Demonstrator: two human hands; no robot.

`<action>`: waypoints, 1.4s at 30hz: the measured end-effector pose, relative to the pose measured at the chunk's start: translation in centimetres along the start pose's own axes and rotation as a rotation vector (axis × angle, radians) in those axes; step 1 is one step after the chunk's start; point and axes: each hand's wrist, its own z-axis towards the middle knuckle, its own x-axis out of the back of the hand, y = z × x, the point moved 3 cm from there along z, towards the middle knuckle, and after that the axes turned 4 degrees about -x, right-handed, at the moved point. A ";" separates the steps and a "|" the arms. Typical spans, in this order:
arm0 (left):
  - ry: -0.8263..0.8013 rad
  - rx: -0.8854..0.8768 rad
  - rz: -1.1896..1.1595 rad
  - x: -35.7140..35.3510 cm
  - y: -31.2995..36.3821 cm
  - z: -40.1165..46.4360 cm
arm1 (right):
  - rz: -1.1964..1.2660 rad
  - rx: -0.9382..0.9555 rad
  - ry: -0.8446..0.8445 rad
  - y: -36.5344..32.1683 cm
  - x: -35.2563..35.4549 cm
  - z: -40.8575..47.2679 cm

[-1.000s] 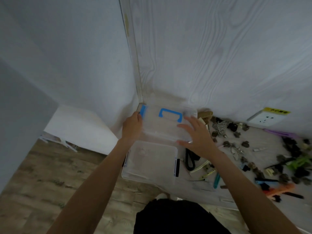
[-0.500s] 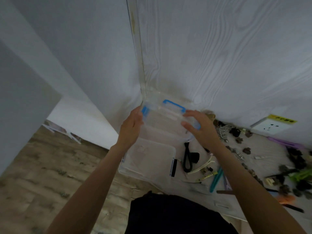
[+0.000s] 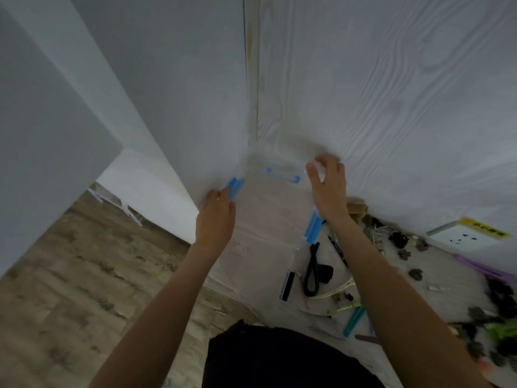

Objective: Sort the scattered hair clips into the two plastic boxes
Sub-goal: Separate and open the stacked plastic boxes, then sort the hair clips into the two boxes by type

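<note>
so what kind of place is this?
Likely a room in a home, at a white table in a corner: wood-look floor, wood-grain wall panels, a wall socket, hair clips strewn about.

Clear box with blue latches; white wood-grain wall; brown plank floor.

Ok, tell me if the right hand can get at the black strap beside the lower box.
Probably yes, but not right now: the right hand grips the upper box. Once freed, the strap lies uncovered on the table, below that wrist.
</note>
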 end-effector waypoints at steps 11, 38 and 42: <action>-0.190 -0.445 -0.028 -1.7 -0.7 -1.2 | -0.023 -0.097 -0.188 5.2 0.2 -6.6; -0.210 -0.738 -0.513 -2.9 12.9 -8.8 | -0.386 -0.103 0.090 10.6 6.0 -19.6; -0.398 -0.752 -0.366 -7.9 15.0 -12.8 | -0.523 -0.379 0.057 14.2 7.2 -25.4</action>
